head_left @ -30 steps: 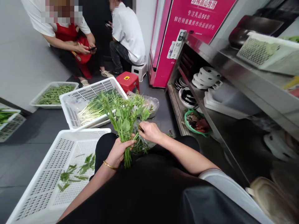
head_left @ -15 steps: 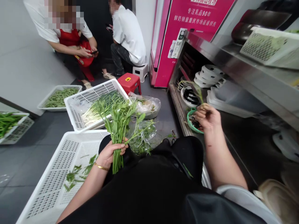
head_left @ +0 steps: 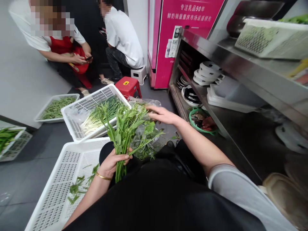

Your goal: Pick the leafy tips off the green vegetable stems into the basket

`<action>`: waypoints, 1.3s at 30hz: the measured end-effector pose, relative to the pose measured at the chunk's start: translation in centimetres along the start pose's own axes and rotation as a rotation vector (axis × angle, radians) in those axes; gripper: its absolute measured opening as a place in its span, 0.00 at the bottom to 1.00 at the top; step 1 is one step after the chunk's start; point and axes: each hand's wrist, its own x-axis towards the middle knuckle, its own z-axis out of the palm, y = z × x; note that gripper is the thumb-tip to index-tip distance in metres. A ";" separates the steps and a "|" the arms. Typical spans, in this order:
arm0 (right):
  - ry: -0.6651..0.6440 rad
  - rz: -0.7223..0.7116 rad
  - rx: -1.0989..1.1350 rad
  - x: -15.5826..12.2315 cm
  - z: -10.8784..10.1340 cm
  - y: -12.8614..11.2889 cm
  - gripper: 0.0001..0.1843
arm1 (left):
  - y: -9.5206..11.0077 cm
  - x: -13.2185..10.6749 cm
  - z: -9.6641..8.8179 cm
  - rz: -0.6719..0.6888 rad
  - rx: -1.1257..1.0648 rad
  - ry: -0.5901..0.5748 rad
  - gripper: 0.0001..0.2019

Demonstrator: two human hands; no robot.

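My left hand (head_left: 115,163) is closed around the stems of a bunch of leafy greens (head_left: 123,133), held upright above my lap. My right hand (head_left: 161,115) reaches in from the right, fingers stretched out beside the tops of the bunch. It appears to hold nothing; whether its fingertips touch the leaves I cannot tell. Below it, a clear plastic bag (head_left: 157,141) with more greens lies on the floor, partly hidden by the bunch. To the left of my left hand stands a white perforated basket (head_left: 51,184) with a few loose leafy sprigs (head_left: 76,192) in it.
Another white basket (head_left: 72,126) holds scallions (head_left: 96,117). Green beans (head_left: 57,108) fill a tray farther left. A red stool (head_left: 127,86) stands ahead; two seated people are beyond it. At right, a metal shelf edge (head_left: 222,125) runs alongside a green plastic basket (head_left: 192,123).
My right hand has moved left from near the green basket to the bunch, and its fingers have opened. The thin stem it held is gone from it. My left hand keeps its hold.
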 end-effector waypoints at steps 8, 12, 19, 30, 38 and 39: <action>-0.485 0.171 0.056 -0.5 -0.3 2.0 0.15 | -0.3 -0.3 -1.1 -0.021 0.001 -0.004 0.14; -0.317 0.184 -0.022 -1.7 -1.6 2.2 0.14 | -0.5 0.2 -2.2 -0.044 0.007 0.000 0.13; 0.567 0.075 0.428 -7.1 -4.0 4.0 0.15 | -0.6 0.4 -2.0 -0.049 -0.014 0.045 0.14; -0.046 0.286 0.118 -3.9 9.6 4.6 0.24 | -0.6 2.8 3.3 0.140 -0.216 0.120 0.16; 0.005 0.273 0.756 -2.2 14.7 2.0 0.13 | -2.3 1.1 4.4 0.090 -0.240 -0.048 0.15; 0.016 0.270 0.786 -2.6 15.0 2.1 0.14 | -2.5 0.9 4.1 0.058 -0.269 -0.126 0.16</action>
